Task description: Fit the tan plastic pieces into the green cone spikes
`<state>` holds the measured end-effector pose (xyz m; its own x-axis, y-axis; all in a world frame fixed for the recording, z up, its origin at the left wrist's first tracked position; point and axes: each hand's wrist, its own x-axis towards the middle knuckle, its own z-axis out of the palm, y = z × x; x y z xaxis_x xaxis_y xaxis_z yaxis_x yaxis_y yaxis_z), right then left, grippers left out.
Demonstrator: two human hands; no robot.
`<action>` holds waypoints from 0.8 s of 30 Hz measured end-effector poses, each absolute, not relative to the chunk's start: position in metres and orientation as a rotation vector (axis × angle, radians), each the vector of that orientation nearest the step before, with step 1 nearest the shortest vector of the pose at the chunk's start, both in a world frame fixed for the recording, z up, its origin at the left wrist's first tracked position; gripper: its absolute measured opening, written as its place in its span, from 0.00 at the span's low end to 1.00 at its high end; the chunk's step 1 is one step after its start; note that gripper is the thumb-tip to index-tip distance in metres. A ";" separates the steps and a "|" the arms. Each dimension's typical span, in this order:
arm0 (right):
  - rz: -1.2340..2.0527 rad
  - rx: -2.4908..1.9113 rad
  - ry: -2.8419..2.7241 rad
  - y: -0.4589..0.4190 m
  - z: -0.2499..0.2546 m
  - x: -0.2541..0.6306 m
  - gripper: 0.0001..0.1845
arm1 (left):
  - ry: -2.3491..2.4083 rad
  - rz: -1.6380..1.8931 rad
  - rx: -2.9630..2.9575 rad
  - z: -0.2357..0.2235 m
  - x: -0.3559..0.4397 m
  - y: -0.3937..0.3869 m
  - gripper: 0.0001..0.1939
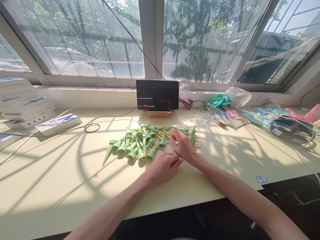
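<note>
A pile of green plastic cone-shaped spikes (139, 146) lies on the table, mostly left of my hands. Small tan pegs (160, 136) are scattered among them. Several more green spikes (193, 135) stand just beyond my right hand. My right hand (183, 146) reaches over the pile's near edge, its fingers bent and closed together at the pegs; whatever may be between the fingertips is hidden. Close in front of it, my left hand (166, 165) rests low over the tabletop with fingers curled in. What it holds, if anything, cannot be seen.
A black tablet (157, 90) leans on a stand, with a phone (159, 105) before it. White boxes (22, 103) are stacked at left. Plastic-bagged items (233, 116) and a black case (291, 129) lie at right. A thin cable (92, 127) loops across the table.
</note>
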<state>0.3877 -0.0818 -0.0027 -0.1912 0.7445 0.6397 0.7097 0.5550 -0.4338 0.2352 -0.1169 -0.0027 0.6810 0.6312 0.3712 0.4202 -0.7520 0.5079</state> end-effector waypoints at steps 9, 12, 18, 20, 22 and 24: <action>-0.096 -1.419 -2.169 -0.081 -0.003 0.385 0.07 | 0.777 0.958 2.461 -0.004 0.232 -0.116 0.25; -0.118 -1.544 -2.189 -0.085 0.000 0.381 0.04 | 0.765 1.010 2.456 -0.003 0.232 -0.116 0.25; 0.042 -1.704 -2.179 -0.090 0.004 0.378 0.06 | 0.760 0.969 2.485 -0.006 0.232 -0.116 0.24; 0.079 -1.716 -2.173 -0.091 0.004 0.378 0.06 | 0.765 0.961 2.486 -0.006 0.232 -0.116 0.24; 0.108 -1.700 -2.161 -0.091 0.004 0.379 0.07 | 0.767 0.958 2.484 -0.006 0.232 -0.116 0.24; 0.141 -1.664 -2.133 -0.091 0.004 0.380 0.08 | 0.767 0.954 2.474 -0.005 0.232 -0.116 0.24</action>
<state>0.3797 -0.0913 0.0040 -0.1877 0.9447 0.2689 0.9010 0.2746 -0.3358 0.2324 -0.1163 -0.0053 0.6210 0.6088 0.4937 0.3520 -0.7793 0.5184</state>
